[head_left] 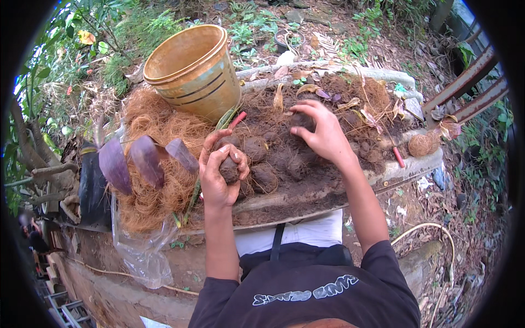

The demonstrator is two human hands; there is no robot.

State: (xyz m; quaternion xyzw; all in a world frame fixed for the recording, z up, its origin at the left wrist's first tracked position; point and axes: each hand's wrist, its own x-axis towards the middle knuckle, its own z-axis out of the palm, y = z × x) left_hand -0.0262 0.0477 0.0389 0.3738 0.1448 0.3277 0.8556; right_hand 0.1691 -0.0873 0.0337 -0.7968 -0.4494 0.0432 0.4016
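Note:
My left hand [219,177] is closed around a dark, rounded lump of soil [229,170], its fingers curled upward about the sides. My right hand [325,134] curves its thumb and fingers round a dark clump of soil [302,122] over the soil heap. Between the hands lie several soil balls [264,177] wrapped in thin brown fibres, touching one another. Loose dark soil [322,183] spreads around them on a pale slab. Just beyond my left hand a red handle [238,120] sticks out; what it belongs to is hidden.
A yellowish bucket [191,76] stands tilted at the back left on a pile of brown fibre [147,175]. Purple bracts [146,161] hang before the pile. At right lie a second red handle [398,157] and a fibre ball [420,146]. A clear plastic bag [145,257] droops over the front edge.

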